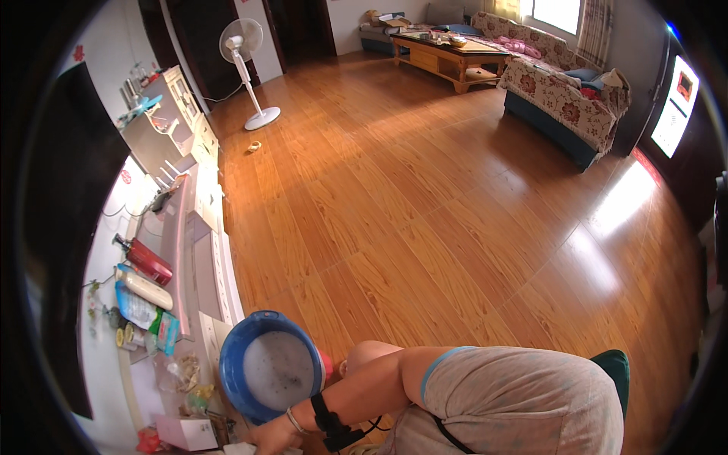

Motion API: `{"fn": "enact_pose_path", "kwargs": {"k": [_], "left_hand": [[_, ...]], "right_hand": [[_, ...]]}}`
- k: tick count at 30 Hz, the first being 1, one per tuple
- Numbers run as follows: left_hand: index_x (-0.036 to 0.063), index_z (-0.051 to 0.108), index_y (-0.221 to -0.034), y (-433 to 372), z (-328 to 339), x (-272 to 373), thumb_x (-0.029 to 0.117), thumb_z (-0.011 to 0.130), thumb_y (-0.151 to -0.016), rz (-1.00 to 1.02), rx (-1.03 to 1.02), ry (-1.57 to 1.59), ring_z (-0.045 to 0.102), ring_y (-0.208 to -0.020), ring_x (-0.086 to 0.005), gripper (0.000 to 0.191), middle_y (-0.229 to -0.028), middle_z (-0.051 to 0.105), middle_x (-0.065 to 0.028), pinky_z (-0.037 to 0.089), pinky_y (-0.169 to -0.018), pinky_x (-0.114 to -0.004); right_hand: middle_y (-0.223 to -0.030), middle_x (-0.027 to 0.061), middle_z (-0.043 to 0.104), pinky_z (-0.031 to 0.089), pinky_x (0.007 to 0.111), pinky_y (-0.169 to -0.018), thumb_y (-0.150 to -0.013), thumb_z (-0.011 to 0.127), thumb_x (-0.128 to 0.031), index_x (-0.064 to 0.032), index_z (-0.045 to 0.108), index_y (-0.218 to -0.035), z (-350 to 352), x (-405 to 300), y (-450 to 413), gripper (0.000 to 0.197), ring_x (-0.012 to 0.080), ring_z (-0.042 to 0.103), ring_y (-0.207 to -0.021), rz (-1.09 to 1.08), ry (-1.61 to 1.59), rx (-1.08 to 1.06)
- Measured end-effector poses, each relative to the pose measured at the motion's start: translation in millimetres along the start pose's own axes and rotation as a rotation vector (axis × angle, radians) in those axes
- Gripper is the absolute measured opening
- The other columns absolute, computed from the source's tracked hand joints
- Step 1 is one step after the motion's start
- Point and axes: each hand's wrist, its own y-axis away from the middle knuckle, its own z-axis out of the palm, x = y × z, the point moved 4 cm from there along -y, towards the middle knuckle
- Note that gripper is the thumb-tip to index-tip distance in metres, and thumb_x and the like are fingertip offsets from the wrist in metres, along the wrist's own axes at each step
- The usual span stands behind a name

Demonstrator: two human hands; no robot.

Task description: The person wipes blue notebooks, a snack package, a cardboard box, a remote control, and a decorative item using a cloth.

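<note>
My right hand (276, 437) reaches to the bottom edge of the head view, with a bangle and a black strapped device on the wrist. It is beside a white piece of paper or cloth (240, 449); its fingers are partly cut off, so its grip is unclear. Just above it stands a blue plastic basin (232, 372) holding cloudy, sudsy water (278, 369) with dark specks. A pale pink box (196, 434) lies left of the hand. My left hand is out of view.
Left, a cabinet (207, 250) carries a red pump bottle (149, 261), a cream bottle (149, 289) and packets. Farther off are a white standing fan (244, 74), a wooden coffee table (435, 57) and a flower-patterned sofa (551, 99). A crumpled item (254, 147) lies on the wood-look floor (387, 227).
</note>
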Motion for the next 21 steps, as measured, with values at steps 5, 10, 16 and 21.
{"fn": "enact_pose_path", "kwargs": {"k": [5, 10, 16, 21], "left_hand": [[0.0034, 0.057, -0.107, -1, -2, -1, 0.012, 0.059, -0.092, -0.004, -0.006, -0.011, 0.056, -0.080, -0.0125, 0.017, -0.093, 0.061, -0.0069, 0.047, -0.068, -0.026], [0.0032, 0.057, -0.109, 4, -1, 1, 0.011, 0.058, -0.093, -0.005, -0.013, -0.014, 0.056, -0.080, -0.0125, 0.017, -0.094, 0.061, -0.0069, 0.047, -0.069, -0.026], [0.0031, 0.058, -0.110, 8, -20, 0, 0.010, 0.058, -0.093, -0.034, 0.010, 0.014, 0.056, -0.081, -0.0126, 0.018, -0.095, 0.062, -0.0068, 0.047, -0.069, -0.027], [0.0029, 0.058, -0.111, -3, -68, -2, 0.009, 0.057, -0.094, -0.103, 0.114, 0.303, 0.056, -0.081, -0.0126, 0.019, -0.096, 0.062, -0.0068, 0.048, -0.069, -0.027]], "right_hand": [[-0.088, 0.0096, 0.067, 0.051, 0.039, -0.069, -0.084, 0.073, -0.020, 0.0001, 0.066, -0.103, -1, 9, -1, 0.028, 0.0222, 0.061, -0.078, 0.037, 0.049, -0.016], [-0.087, 0.0113, 0.067, 0.050, 0.040, -0.068, -0.084, 0.073, -0.019, -0.0003, 0.067, -0.104, 0, 20, -4, 0.028, 0.0238, 0.060, -0.076, 0.102, 0.247, -0.041], [-0.092, 0.0170, 0.068, 0.049, 0.042, -0.075, -0.085, 0.070, -0.026, -0.0041, 0.071, -0.102, 2, 20, -6, 0.028, 0.0271, 0.059, -0.081, 0.347, 1.148, -0.085], [-0.083, 0.0138, 0.071, 0.053, 0.036, -0.068, -0.077, 0.073, -0.025, -0.0021, 0.070, -0.093, -18, -14, 4, 0.028, 0.0233, 0.066, -0.072, 0.148, 0.863, 0.033]]}}
